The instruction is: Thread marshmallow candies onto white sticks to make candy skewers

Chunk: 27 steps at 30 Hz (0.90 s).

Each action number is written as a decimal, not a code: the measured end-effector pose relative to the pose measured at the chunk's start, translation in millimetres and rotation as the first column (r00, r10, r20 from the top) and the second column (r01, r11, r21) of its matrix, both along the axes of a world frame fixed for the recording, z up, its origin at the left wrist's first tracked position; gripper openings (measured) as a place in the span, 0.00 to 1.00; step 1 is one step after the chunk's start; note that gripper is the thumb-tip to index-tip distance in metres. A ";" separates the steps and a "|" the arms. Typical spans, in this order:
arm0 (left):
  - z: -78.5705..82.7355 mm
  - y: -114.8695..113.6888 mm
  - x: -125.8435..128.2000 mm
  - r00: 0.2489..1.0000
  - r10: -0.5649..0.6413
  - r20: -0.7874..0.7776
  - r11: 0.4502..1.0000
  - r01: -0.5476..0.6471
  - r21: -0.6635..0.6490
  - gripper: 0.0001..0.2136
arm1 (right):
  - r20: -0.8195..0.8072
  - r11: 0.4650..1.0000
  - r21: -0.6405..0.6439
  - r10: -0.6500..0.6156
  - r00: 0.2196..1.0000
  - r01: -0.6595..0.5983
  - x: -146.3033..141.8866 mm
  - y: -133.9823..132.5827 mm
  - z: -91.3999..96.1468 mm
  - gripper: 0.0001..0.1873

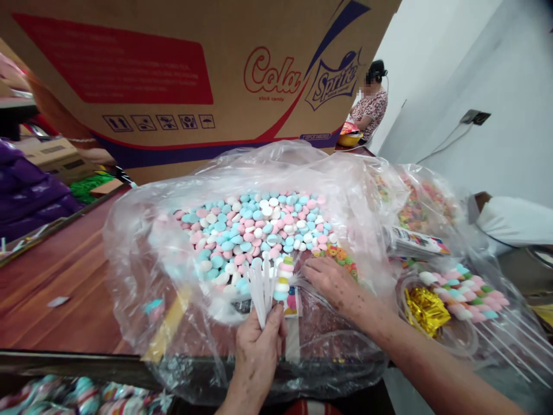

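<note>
My left hand (261, 346) is closed around a fanned bunch of white sticks (261, 291) and one marshmallow skewer (283, 279) threaded with white, yellow and blue pieces. To its right, my right hand (334, 285) has its fingers bent and close together beside the skewer; whatever is at the fingertips is hidden. Just beyond both hands, pink, blue and white marshmallows (254, 222) lie heaped in a large clear plastic bag (142, 230). Colourful gummy rings (339, 256) sit beside my right hand. A printed card (292, 302) lies partly behind my left hand.
A big cardboard box (233, 34) stands behind the bag. At right are finished marshmallow skewers (470, 291), gold ties (425, 311) in a round container, a packet (417, 242) and bagged gummies (425, 199). Another person (371, 106) sits beyond the box. Wrapped sweets (82, 397) lie below the table edge.
</note>
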<state>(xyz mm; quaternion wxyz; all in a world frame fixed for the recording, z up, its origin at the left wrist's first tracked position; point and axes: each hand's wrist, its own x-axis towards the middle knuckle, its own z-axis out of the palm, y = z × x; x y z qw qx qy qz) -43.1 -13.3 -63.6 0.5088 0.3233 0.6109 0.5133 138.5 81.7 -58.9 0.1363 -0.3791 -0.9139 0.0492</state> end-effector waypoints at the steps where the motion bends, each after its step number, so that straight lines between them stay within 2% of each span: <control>1: -0.2 0.1 -0.3 1.000 -0.010 -0.006 1.000 0.010 -0.007 0.23 | -0.017 1.000 -0.002 -0.011 1.000 0.011 -2.0 0.4 -1.4 0.12; 3: -2.3 0.2 -1.1 0.999 -0.039 -0.012 0.999 0.039 -0.021 0.23 | -0.143 0.996 -0.059 -0.071 0.987 0.063 -4.8 3.7 -3.8 0.13; 4: -3.9 0.2 -1.4 0.998 -0.053 -0.021 0.998 0.053 -0.020 0.23 | -0.254 0.986 -0.134 -0.131 0.958 0.100 -5.6 6.1 -3.6 0.12; 5: -5.8 0.1 -1.5 0.997 -0.064 -0.037 0.998 0.064 -0.014 0.22 | -0.385 0.961 -0.247 -0.218 0.897 0.127 -6.0 8.8 -1.9 0.11; 6: -7.7 -0.1 -1.4 0.996 -0.072 -0.059 0.997 0.072 -0.005 0.22 | -0.512 0.914 -0.387 -0.325 0.795 0.125 -6.4 11.3 1.3 0.10; 7: -9.3 -0.5 -1.2 0.993 -0.077 -0.086 0.997 0.078 0.006 0.21 | -0.606 0.845 -0.530 -0.440 0.663 0.076 -6.7 13.6 5.9 0.10; 9: -11.2 -1.4 -0.4 0.987 -0.077 -0.138 0.996 0.081 0.025 0.20 | -0.658 0.677 -0.725 -0.630 0.413 -0.124 -7.6 16.8 17.3 0.15; 10: -11.4 -1.9 0.0 0.985 -0.077 -0.156 0.996 0.083 0.029 0.19 | -0.645 0.606 -0.762 -0.686 0.337 -0.227 -8.1 17.6 22.8 0.17; 11: -11.2 -2.3 0.4 0.983 -0.080 -0.166 0.996 0.086 0.032 0.19 | -0.628 0.553 -0.776 -0.719 0.298 -0.302 -8.7 18.0 27.6 0.17; 13: -10.0 -2.7 0.6 0.981 -0.098 -0.168 0.994 0.104 0.030 0.19 | -0.607 0.497 -0.783 -0.743 0.283 -0.374 -9.8 18.2 33.8 0.16; 16: -8.7 -2.4 0.3 0.977 -0.114 -0.178 0.993 0.119 0.019 0.18 | -0.605 0.487 -0.781 -0.744 0.283 -0.392 -11.3 18.2 35.9 0.15; 21: -10.4 -1.5 -0.5 0.967 -0.127 -0.223 0.990 0.138 0.032 0.18 | -0.618 0.506 -0.775 -0.731 0.289 -0.379 -12.3 19.5 35.4 0.16; 24: -12.5 -1.2 -0.9 0.965 -0.128 -0.229 0.989 0.140 0.037 0.19 | -0.647 0.549 -0.761 -0.684 0.337 -0.345 -11.0 19.9 32.2 0.16; 27: -15.3 -0.5 -1.9 0.964 -0.125 -0.234 0.989 0.140 0.049 0.18 | -0.670 0.625 -0.735 -0.615 0.416 -0.261 -8.2 19.4 25.4 0.17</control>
